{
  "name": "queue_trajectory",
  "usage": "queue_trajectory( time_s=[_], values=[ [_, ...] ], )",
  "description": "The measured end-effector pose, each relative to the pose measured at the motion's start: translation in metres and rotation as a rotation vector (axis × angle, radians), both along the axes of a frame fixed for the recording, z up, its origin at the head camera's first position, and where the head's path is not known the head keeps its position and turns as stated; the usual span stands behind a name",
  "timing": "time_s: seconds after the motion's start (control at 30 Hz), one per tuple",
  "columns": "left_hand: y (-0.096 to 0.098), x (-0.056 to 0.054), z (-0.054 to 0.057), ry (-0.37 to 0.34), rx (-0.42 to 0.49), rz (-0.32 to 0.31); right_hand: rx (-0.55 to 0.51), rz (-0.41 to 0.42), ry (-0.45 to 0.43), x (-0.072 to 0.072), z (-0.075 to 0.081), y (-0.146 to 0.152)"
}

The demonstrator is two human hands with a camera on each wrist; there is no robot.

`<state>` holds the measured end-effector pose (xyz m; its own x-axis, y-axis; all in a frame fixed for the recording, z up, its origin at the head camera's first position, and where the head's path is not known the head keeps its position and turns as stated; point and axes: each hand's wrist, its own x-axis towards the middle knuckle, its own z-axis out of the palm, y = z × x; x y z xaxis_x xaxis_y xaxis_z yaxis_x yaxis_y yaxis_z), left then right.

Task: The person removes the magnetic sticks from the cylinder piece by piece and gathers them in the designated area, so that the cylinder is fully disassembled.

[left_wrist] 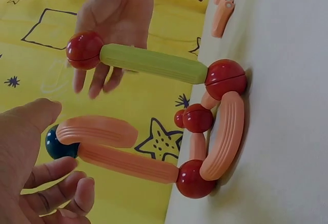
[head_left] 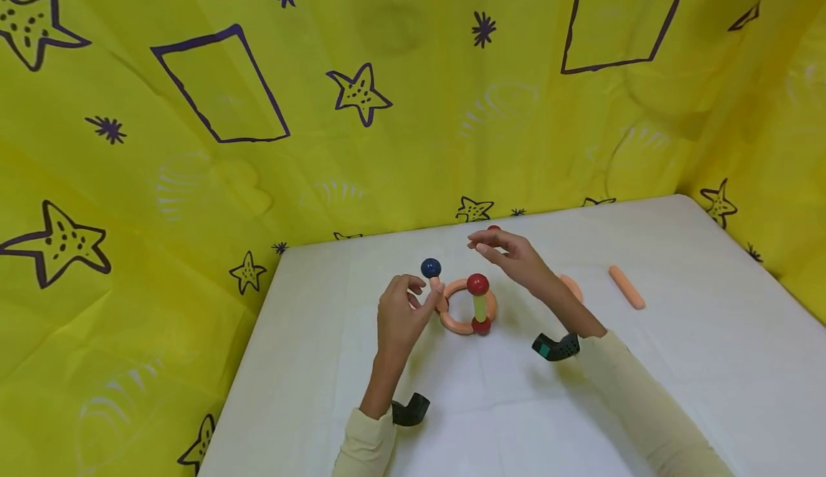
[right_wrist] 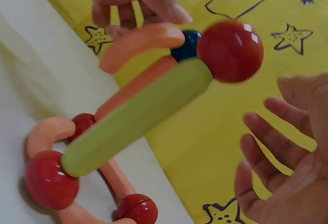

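A desk (head_left: 503, 412) under a smooth white covering carries everything. Bright yellow sheeting (head_left: 413, 161), printed with dark-outlined starfish, spiky bursts and four-sided shapes, hangs behind the desk and along both its sides.

The landmark is a peach-coloured ring of curved grooved rods (head_left: 459, 329) joined by glossy red balls, lying on the desk. From its near right part rises a yellow-green rod (head_left: 480, 308) topped by a shiny red ball (head_left: 478, 284); from its left part, a straight peach rod ends in a dark blue ball (head_left: 431, 268). The left hand (head_left: 400, 308) is left of the ring, its fingers loosely bent and apart about the blue ball; any contact is hard to confirm. The right hand (head_left: 516, 258) is above and beyond the ring, fingers spread and holding nothing.

Right of the ring lies a loose straight peach rod (head_left: 627, 287). Nearer the ring, a peach piece (head_left: 571, 288) is partly covered by the right forearm. Beyond the ring, a small red ball (head_left: 493, 228) shows only its top behind the right hand. The curved peach rod (left_wrist: 100, 130) on the blue ball is clear only from the wrists. The frame edge cuts off both cream sleeves (head_left: 652, 405).
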<state>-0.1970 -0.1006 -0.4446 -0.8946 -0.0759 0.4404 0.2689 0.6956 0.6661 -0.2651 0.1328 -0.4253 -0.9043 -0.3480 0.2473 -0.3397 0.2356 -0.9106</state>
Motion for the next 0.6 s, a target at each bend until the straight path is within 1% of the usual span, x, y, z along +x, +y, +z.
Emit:
queue_trajectory(
  time_s=[0.07,0.13,0.27,0.37,0.5,0.6],
  values=[
    [0.001,0.000,-0.001,-0.032,-0.003,0.002,-0.002,0.085,-0.040,-0.012,0.000,-0.003],
    [0.001,0.000,-0.001,-0.049,-0.007,0.000,0.002,0.180,-0.065,-0.023,-0.001,-0.006],
    [0.002,-0.001,0.000,-0.064,-0.010,-0.009,0.000,0.342,-0.085,-0.040,-0.001,-0.012],
    [0.002,-0.002,0.001,-0.067,-0.008,-0.018,0.002,0.432,-0.106,-0.048,0.000,-0.019],
    [0.002,-0.003,0.001,-0.061,-0.002,-0.034,-0.010,0.553,-0.157,-0.054,0.003,-0.028],
    [0.002,-0.004,0.001,-0.048,-0.003,-0.038,-0.031,0.635,-0.165,-0.058,0.003,-0.035]
  ],
)
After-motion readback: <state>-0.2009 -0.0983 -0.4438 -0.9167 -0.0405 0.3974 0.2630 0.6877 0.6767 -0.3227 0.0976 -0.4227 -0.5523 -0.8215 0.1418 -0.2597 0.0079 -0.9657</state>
